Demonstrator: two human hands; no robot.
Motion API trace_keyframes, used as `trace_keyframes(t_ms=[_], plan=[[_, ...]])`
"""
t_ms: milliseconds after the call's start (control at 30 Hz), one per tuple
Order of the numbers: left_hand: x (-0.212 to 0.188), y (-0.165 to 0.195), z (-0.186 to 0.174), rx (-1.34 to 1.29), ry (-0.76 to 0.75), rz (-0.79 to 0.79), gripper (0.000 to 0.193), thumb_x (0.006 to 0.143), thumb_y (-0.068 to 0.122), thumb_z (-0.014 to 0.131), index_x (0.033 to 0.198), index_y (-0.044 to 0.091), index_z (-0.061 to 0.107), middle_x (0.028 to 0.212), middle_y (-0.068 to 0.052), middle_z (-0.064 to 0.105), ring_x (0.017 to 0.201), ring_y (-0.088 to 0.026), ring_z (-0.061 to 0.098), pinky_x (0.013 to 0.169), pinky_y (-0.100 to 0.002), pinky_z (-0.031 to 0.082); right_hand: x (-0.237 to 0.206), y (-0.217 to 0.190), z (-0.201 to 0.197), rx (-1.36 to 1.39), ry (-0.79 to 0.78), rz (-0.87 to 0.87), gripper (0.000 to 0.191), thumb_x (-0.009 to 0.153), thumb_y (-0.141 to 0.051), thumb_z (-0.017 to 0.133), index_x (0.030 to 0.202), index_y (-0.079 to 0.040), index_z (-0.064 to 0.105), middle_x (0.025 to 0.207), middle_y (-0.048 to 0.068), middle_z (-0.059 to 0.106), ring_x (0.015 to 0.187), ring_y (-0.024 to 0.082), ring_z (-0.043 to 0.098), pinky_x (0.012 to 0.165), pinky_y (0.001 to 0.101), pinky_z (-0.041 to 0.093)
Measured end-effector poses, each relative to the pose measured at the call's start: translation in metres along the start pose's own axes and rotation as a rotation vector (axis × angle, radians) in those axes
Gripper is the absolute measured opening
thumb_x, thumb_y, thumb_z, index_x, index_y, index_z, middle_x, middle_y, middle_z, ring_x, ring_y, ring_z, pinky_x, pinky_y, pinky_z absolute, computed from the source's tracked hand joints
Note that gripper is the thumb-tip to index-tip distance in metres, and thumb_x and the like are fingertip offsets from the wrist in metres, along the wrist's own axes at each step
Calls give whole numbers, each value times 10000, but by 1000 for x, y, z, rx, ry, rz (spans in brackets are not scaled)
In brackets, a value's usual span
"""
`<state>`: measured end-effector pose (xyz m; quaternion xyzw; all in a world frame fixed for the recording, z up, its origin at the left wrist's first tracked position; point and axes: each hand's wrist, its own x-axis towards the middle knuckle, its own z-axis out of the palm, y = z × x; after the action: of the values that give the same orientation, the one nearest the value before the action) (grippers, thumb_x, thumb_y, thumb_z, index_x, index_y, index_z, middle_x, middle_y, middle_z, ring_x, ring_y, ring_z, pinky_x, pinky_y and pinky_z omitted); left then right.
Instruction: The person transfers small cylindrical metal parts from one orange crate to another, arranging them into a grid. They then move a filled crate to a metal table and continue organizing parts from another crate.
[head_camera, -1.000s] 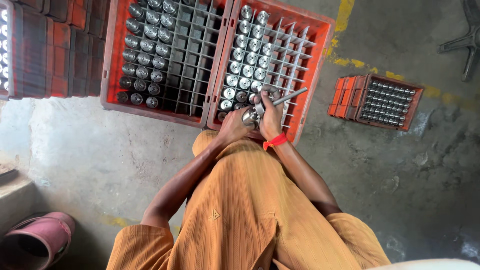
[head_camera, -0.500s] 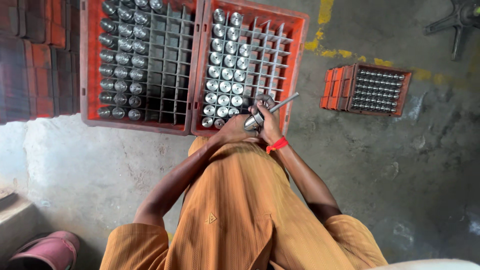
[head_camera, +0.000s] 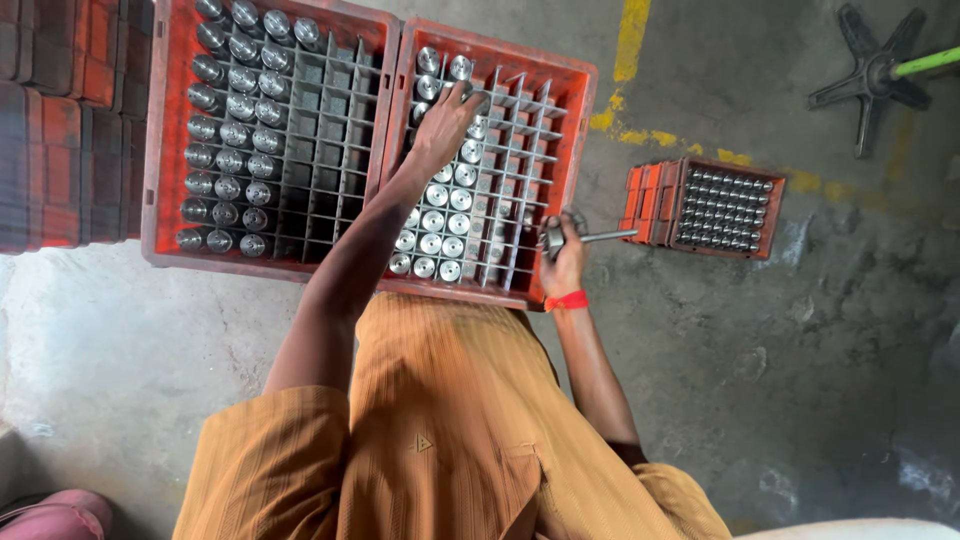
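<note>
On the concrete floor (head_camera: 150, 340) sit two big red crates side by side, w/ grid dividers inside. Left crate (head_camera: 160, 130): metal cylinders (head_camera: 235, 140) fill the left few columns, rest of the cells show bare. Right crate (head_camera: 575, 110): shiny round-topped metal parts (head_camera: 440, 220) stand in the left columns from near edge to far edge.

Left hand (head_camera: 440, 125) is stretched out far over the right crate, palm down, fingers (head_camera: 465, 95) curled onto the parts near the far-left corner; looks like it touches or pinches one, but can't tell if anything is actually gripped, so its state is unclear. Forearm runs diagonally from near-left up to that spot.

Right hand (head_camera: 565, 265) hangs at the near-right rim of the right crate, fist closed around a metal tool (head_camera: 575, 238): chunky head toward the left, thin rod sticking out to the right. Red band (head_camera: 567, 300) on that wrist.

Farther right on the floor, apart from the big crates: a small red tray (head_camera: 655, 205) packed w/ rows of small metal pieces. Far right corner: dark star-shaped metal base (head_camera: 865, 75) w/ a green rod (head_camera: 925, 62). Yellow paint marks (head_camera: 630, 50) on floor beyond the crates. Stacked red crates (head_camera: 50, 150) at far left. Person wears orange ribbed clothing (head_camera: 450, 430).
</note>
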<state>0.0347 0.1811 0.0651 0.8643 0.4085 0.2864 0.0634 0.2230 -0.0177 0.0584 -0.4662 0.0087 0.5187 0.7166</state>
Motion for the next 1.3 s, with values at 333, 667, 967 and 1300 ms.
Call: trace_keyframes(t_ms=[333, 667, 967, 1300], plan=[[-13, -101, -59, -58, 217, -407, 209, 904, 55, 770, 1091, 140, 727, 1065, -77, 740, 976, -264, 705, 834, -385, 584, -34, 23, -13, -166, 91, 79, 217, 1006, -28, 562, 1217, -54, 606, 841, 64, 670, 822, 197, 698, 727, 320, 591], [-21, -172, -73, 446, 35, -573, 401, 743, 184, 911, 1078, 68, 723, 1339, -188, 509, 1300, -364, 435, 1016, -503, 439, -53, 37, -34, -226, 146, 80, 153, 1021, -50, 559, 1167, -70, 602, 800, 65, 656, 781, 205, 677, 665, 322, 561], [-86, -120, -112, -827, 488, -539, 393, 792, 221, 880, 1029, 52, 617, 949, -53, 661, 778, -174, 708, 648, -306, 645, -57, 51, -39, -225, 116, 145, 153, 997, -24, 563, 1136, -63, 617, 883, 35, 673, 818, 174, 669, 735, 332, 591], [-183, 73, -36, -661, -444, -765, 417, 787, 284, 784, 1142, 78, 708, 943, -224, 732, 915, -407, 708, 797, -473, 553, -23, 75, 32, -251, -124, 117, 138, 1004, -21, 611, 1135, -58, 634, 974, 66, 683, 847, 153, 667, 772, 294, 562]])
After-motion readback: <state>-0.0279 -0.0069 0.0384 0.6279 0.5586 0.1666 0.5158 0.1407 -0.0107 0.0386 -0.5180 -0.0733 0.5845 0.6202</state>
